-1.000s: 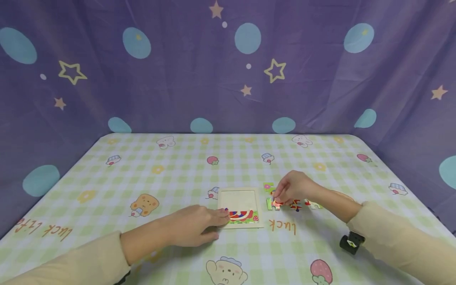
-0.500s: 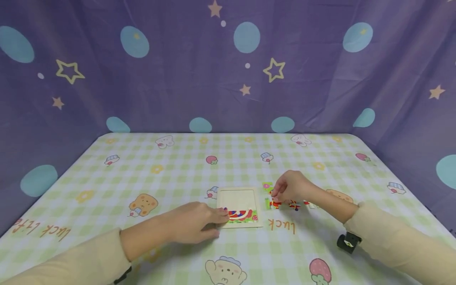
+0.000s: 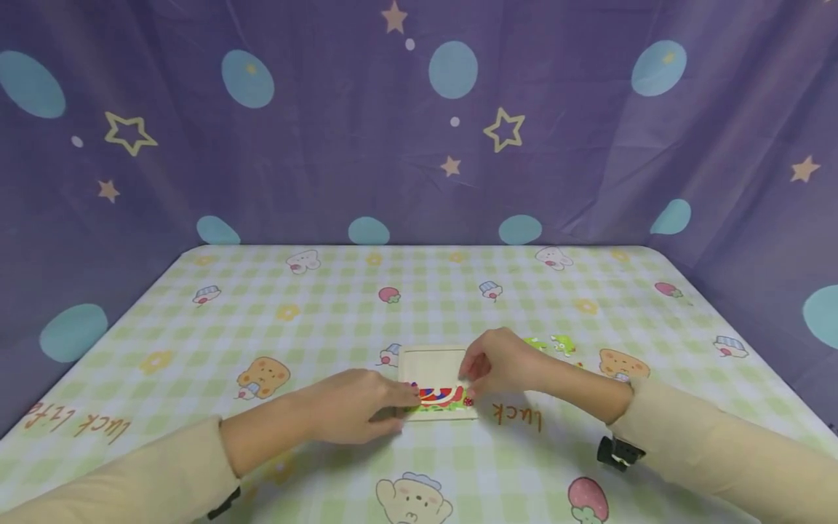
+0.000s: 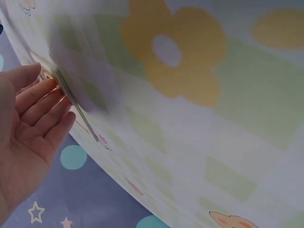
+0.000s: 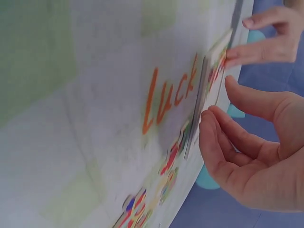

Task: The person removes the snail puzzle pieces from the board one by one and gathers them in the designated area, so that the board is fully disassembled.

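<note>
A shallow cream puzzle tray (image 3: 428, 362) lies flat on the cloth, with fitted picture pieces (image 3: 437, 397) in red, blue and green filling its near strip. My left hand (image 3: 356, 409) rests its extended fingers on the tray's left side. Over the right side is my right hand (image 3: 504, 362), its thumb and bent fingers parted. The right wrist view shows a gap between thumb and fingertips, and no piece in it. Beside the tray in that view lie several loose puzzle pieces (image 5: 135, 206); in the head view my right hand hides most of them.
A green loose piece (image 3: 563, 344) shows past my right wrist. The table wears a green checked cloth (image 3: 340, 306) printed with cartoons, and a purple curtain (image 3: 327, 175) hangs behind it. A black wrist device (image 3: 618, 453) sits under the right sleeve.
My right hand has moved left and slightly nearer, from the loose pieces to the tray's right side. A green piece behind it has come into view. The left hand stays nearly still.
</note>
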`<state>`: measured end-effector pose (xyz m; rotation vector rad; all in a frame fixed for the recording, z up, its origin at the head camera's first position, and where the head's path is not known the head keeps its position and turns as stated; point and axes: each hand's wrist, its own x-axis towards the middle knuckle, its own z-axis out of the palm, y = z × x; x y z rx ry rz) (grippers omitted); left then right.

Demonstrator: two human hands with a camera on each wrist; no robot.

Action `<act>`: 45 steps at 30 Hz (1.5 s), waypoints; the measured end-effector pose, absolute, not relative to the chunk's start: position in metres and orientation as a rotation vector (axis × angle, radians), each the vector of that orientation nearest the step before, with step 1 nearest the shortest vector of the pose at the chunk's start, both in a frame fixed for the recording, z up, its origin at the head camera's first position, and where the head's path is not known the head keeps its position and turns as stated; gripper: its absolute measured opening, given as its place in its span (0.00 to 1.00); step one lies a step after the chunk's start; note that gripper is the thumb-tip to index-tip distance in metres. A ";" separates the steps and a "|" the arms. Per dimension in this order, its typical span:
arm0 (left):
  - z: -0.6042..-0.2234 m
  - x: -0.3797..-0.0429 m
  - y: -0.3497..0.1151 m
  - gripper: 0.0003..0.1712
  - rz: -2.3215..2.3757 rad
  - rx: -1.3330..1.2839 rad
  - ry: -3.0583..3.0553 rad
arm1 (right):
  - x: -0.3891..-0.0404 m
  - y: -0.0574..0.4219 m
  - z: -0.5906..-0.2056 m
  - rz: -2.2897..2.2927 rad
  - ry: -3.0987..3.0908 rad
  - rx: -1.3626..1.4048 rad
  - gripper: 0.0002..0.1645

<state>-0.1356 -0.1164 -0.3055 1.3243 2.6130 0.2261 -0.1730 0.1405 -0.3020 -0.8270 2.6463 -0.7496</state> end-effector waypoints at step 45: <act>-0.316 -0.148 -0.120 0.30 -0.011 1.669 2.434 | -0.175 0.131 -0.311 -0.732 2.642 -0.807 0.16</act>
